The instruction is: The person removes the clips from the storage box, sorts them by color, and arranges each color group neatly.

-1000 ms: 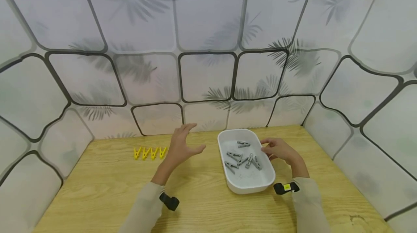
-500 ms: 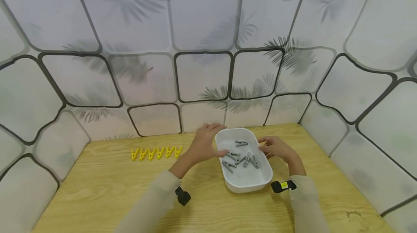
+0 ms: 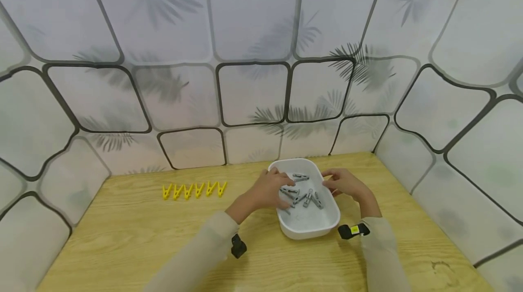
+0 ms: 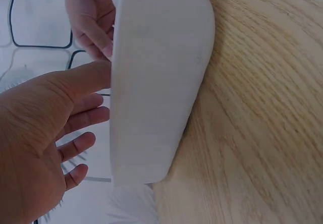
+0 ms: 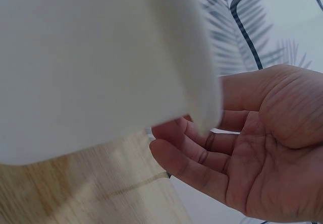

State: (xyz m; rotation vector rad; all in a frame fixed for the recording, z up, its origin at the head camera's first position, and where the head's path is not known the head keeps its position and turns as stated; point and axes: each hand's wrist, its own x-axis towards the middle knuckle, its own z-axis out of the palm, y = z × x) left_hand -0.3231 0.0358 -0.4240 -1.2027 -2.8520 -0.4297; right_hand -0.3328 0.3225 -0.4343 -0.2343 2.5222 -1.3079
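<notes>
A white plastic tub [image 3: 310,233] stands on the table with several grey clothespins [image 3: 309,197] lying loose in it. My left hand [image 3: 267,190] reaches over the tub's left rim, fingers spread and bent above the grey clothespins, with nothing visible between them. In the left wrist view the left hand [image 4: 30,138] has its thumb at the rim, the fingertips partly hidden behind the tub wall [image 4: 156,82]. My right hand [image 3: 346,184] grips the tub's right rim. Its thumb goes over the edge and its fingers [image 5: 189,168] curl outside and below.
Several yellow clothespins [image 3: 198,190] stand in a row on the wooden table [image 3: 135,237], left of the tub. A patterned cloth wall [image 3: 253,92] closes off the back and both sides.
My left hand has moved right, from beside the yellow clothespins to over the tub, its fingers bending inward. The right hand stays at the tub's rim.
</notes>
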